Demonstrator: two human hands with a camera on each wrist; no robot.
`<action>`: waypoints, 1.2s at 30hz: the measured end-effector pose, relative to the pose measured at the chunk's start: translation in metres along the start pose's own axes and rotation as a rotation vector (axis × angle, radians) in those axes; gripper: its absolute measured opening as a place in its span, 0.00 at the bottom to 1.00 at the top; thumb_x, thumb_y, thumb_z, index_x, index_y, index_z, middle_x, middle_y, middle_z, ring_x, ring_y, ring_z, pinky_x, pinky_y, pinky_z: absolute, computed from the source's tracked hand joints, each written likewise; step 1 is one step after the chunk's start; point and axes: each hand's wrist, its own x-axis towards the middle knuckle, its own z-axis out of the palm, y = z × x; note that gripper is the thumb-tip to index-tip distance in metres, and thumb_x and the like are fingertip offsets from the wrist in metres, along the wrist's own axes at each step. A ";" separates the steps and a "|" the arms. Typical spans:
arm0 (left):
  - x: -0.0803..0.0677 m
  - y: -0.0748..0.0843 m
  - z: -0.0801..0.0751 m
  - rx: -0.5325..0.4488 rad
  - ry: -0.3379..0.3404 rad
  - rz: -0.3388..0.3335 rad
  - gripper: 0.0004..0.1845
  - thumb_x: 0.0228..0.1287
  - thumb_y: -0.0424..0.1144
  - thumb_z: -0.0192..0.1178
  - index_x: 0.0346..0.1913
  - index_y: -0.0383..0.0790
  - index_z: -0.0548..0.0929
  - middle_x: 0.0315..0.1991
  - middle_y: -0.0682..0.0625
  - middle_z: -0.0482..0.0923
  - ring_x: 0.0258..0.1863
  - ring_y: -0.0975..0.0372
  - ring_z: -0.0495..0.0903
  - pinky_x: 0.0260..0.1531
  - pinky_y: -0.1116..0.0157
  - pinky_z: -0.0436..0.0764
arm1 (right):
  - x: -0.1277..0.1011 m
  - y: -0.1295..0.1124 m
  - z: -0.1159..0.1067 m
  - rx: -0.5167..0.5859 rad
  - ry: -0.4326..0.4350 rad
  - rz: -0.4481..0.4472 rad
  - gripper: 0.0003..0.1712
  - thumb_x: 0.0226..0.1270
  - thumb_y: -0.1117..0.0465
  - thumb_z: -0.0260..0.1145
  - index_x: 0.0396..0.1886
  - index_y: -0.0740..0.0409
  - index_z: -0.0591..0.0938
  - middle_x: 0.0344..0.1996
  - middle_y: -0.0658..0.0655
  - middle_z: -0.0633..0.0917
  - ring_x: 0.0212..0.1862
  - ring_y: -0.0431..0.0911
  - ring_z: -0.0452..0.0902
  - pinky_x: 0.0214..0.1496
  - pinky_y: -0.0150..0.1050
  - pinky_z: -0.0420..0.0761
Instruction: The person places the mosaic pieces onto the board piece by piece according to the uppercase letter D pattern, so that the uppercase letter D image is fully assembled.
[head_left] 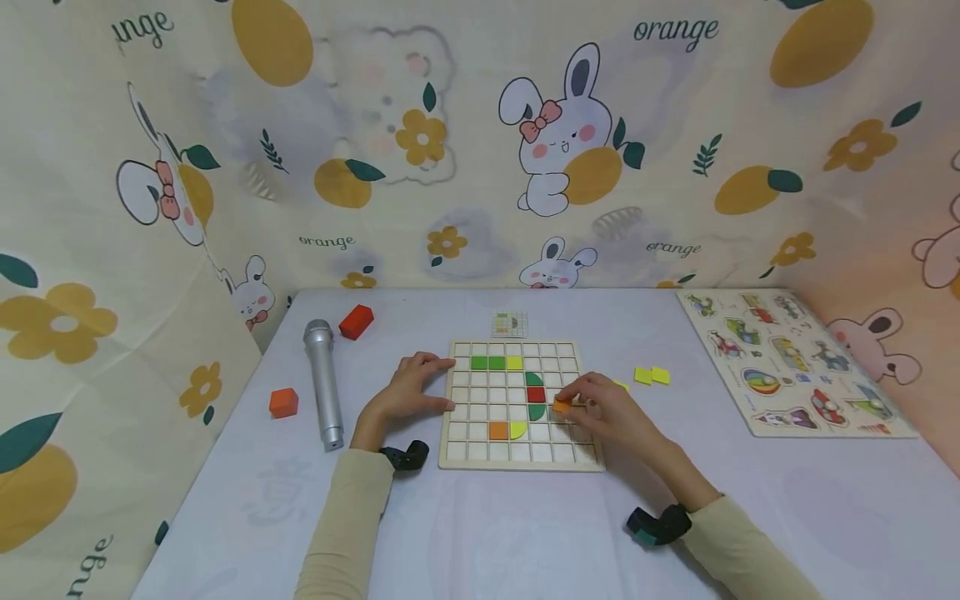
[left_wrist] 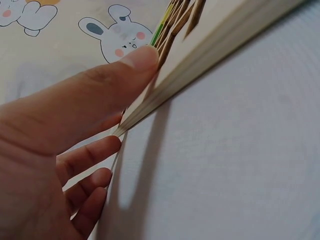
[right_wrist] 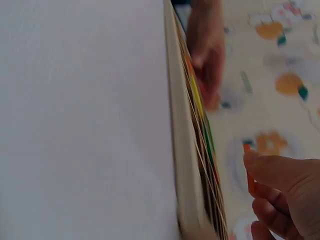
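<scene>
A wooden grid board [head_left: 465, 457] lies on the table, with green, yellow, red and orange tiles in some of its cells. At its left edge rests my left hand [head_left: 408, 390], thumb and index finger spread apart. The left wrist view shows the thumb [left_wrist: 115, 82] against the board's rim [left_wrist: 200, 70]. Between thumb and fingers, my right hand [head_left: 618, 412] pinches an orange tile [head_left: 561, 406] over the right part of the grid. From the right wrist view, that tile [right_wrist: 250, 172] is seen edge-on, apart from the board.
A small pattern card [head_left: 510, 324] lies behind the board. Loose yellow tiles [head_left: 651, 376] sit to its right, near a picture puzzle board [head_left: 802, 367]. On the left are a silver microphone [head_left: 324, 383], a red block [head_left: 356, 322] and an orange-red cube [head_left: 283, 403].
</scene>
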 end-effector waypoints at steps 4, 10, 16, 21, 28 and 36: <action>0.000 0.000 -0.001 0.006 0.003 0.012 0.40 0.48 0.49 0.71 0.66 0.51 0.68 0.63 0.47 0.61 0.62 0.52 0.55 0.60 0.48 0.62 | 0.010 -0.014 0.018 0.054 -0.019 -0.094 0.13 0.52 0.63 0.72 0.39 0.54 0.83 0.39 0.47 0.79 0.37 0.43 0.71 0.35 0.33 0.74; -0.001 0.002 -0.002 0.012 -0.001 0.016 0.40 0.48 0.49 0.71 0.66 0.50 0.68 0.63 0.46 0.61 0.63 0.52 0.55 0.60 0.48 0.61 | 0.020 -0.035 0.042 0.062 -0.045 -0.197 0.11 0.54 0.62 0.71 0.39 0.53 0.82 0.38 0.47 0.78 0.38 0.42 0.72 0.37 0.33 0.74; -0.002 0.003 -0.003 0.015 -0.004 0.013 0.39 0.48 0.49 0.71 0.66 0.50 0.68 0.63 0.46 0.61 0.63 0.51 0.55 0.60 0.48 0.61 | 0.030 -0.054 0.063 0.039 -0.052 -0.255 0.09 0.55 0.58 0.71 0.36 0.51 0.83 0.37 0.46 0.78 0.41 0.39 0.72 0.42 0.32 0.74; -0.002 0.003 -0.004 0.010 -0.011 0.014 0.39 0.48 0.50 0.70 0.66 0.51 0.68 0.63 0.46 0.62 0.62 0.52 0.55 0.60 0.48 0.61 | 0.034 -0.061 0.076 0.020 -0.054 -0.236 0.08 0.55 0.58 0.71 0.35 0.50 0.84 0.36 0.45 0.79 0.40 0.38 0.71 0.39 0.30 0.73; 0.000 0.001 -0.003 0.012 -0.002 0.021 0.39 0.48 0.50 0.70 0.66 0.51 0.69 0.63 0.47 0.62 0.62 0.52 0.56 0.60 0.47 0.62 | 0.036 -0.060 0.081 -0.018 -0.064 -0.220 0.07 0.56 0.58 0.71 0.35 0.51 0.86 0.37 0.46 0.79 0.41 0.39 0.73 0.40 0.31 0.74; 0.000 -0.001 -0.001 0.018 -0.006 0.024 0.39 0.49 0.50 0.70 0.66 0.51 0.68 0.63 0.47 0.62 0.62 0.52 0.55 0.60 0.48 0.61 | 0.036 -0.059 0.080 0.005 -0.081 -0.235 0.08 0.57 0.58 0.70 0.37 0.52 0.86 0.37 0.46 0.82 0.43 0.40 0.72 0.44 0.33 0.74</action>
